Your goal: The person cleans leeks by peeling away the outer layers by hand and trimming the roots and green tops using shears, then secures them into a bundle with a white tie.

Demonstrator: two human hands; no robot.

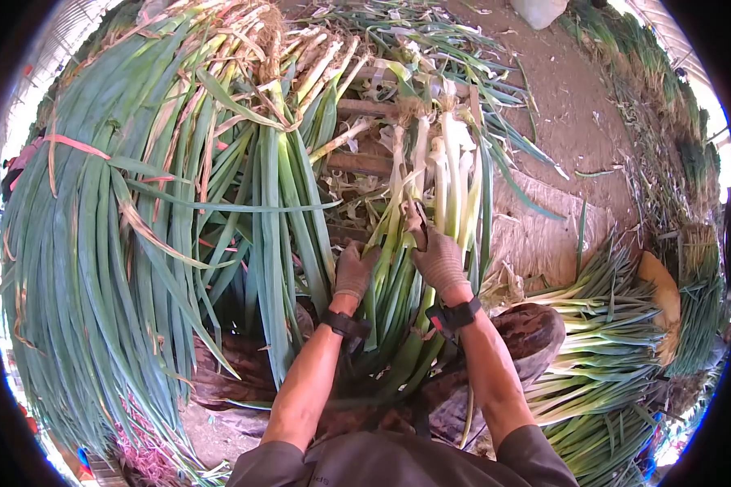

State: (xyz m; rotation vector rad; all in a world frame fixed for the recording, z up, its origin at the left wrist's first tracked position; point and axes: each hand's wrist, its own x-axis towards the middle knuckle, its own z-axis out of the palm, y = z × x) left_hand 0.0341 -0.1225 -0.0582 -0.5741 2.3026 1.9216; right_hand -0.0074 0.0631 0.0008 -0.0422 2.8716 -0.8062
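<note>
Between my knees lies a loose bunch of long green onions (443, 174), white shanks and roots pointing away from me, green leaves toward my lap. My left hand (356, 272), in a knitted work glove, is closed at the left side of the bunch, against the stalks. The right hand (441, 264), gloved too, is closed over the stalks where white turns to green. A strip of dry brown peel (416, 221) sticks up beside its fingers. The fingertips of both hands are partly hidden by the gloves and leaves.
A big heap of green onions (81, 268) fills the left side, with a pink tie (77, 145) across it. Cleaned green onions (601, 349) are stacked at my right. Wooden slats (365, 162) and trimmed leaves (430, 49) lie ahead, beside bare dirt floor (577, 105).
</note>
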